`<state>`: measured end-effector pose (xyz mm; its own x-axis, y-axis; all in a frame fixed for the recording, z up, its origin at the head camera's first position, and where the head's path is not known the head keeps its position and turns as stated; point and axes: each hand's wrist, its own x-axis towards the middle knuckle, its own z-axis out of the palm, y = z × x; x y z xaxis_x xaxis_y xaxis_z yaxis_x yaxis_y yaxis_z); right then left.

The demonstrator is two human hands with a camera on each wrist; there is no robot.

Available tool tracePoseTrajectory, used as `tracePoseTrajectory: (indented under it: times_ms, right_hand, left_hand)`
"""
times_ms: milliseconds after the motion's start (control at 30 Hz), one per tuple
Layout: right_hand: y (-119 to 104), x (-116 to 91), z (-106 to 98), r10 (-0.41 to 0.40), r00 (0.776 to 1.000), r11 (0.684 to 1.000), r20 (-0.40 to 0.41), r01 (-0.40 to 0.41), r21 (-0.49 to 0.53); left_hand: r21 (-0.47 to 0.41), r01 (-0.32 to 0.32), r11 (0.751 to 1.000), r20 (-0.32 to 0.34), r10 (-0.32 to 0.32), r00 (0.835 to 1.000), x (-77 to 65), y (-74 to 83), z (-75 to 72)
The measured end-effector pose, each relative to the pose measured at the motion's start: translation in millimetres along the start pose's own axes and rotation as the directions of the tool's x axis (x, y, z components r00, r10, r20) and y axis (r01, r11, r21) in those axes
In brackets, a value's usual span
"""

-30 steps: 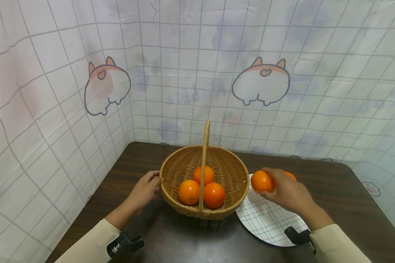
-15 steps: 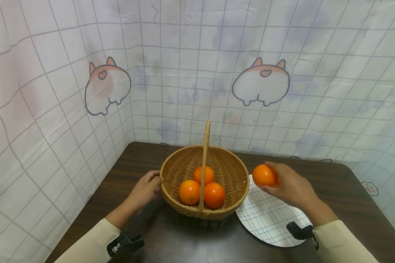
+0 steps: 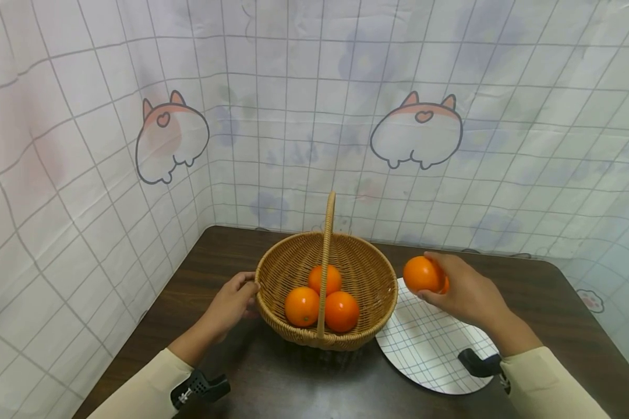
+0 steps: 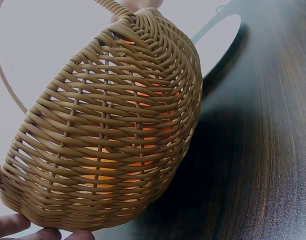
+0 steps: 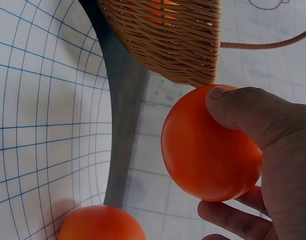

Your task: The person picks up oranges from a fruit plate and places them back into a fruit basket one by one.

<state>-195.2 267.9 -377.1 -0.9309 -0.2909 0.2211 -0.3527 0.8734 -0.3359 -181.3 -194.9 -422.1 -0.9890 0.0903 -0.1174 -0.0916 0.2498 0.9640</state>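
Note:
My left hand (image 3: 233, 302) grips the left rim of a wicker basket (image 3: 359, 259) with a tall arched handle. In the left wrist view, fingertips (image 4: 45, 234) show at the rim's lower left. Three oranges lie inside the basket, among them a front-left orange (image 3: 301, 306). My right hand (image 3: 469, 294) holds another orange (image 5: 208, 150) between thumb and fingers, above the back part of a round plate (image 3: 430, 355) with a blue grid. One more orange (image 5: 103, 226) lies on that plate; in the head view the right hand and held orange mostly hide it.
A dark wood table (image 3: 293, 384) bears the basket and plate, which stand close side by side. White gridded cloth (image 3: 293, 116) with cartoon animals hangs behind and to the left. Each wrist wears a black camera mount, such as the right one (image 3: 479, 364).
My right hand has lifted the orange slightly up and to the right over the plate. The left hand and the basket stay in place.

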Motion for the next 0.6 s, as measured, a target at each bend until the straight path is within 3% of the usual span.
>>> tracePoseTrajectory:
  times_ms: [600]
  right_hand:
    - [-6, 6, -11, 0.000, 1.000, 1.000, 0.007, 0.000, 0.004]
  left_hand:
    - [0.002, 0.001, 1.000, -0.002, -0.001, 1.000, -0.3, 1.1, 1.4]
